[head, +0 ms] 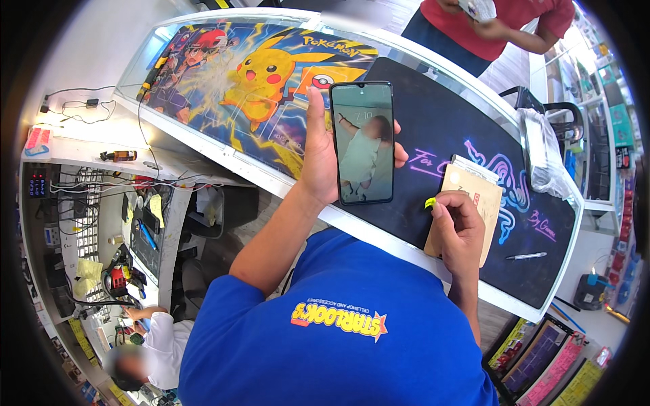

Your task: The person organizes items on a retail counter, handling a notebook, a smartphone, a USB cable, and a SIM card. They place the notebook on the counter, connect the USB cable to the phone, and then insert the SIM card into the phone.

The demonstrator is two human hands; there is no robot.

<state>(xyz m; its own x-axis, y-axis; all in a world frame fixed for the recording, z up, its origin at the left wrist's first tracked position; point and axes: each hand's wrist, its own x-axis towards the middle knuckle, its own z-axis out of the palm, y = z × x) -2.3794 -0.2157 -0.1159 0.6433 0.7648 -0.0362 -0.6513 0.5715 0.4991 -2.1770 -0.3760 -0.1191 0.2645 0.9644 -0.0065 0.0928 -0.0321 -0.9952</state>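
Observation:
Upright in my left hand is a dark smartphone, its lit lock screen facing me; my thumb lies along its left edge and fingertips show at its right edge. My right hand pinches a small bright yellow-green piece, perhaps a sticker or tape, between thumb and fingertips. Below and behind that hand a tan clipboard or pad with a pale top strip lies on the black printed desk mat. A pen rests on the mat to the right.
A colourful cartoon mat covers the left part of the glass-topped counter. Plastic-wrapped goods sit at its right end. Across it stands a person in a red shirt. At lower left, a person in white works at a cluttered bench.

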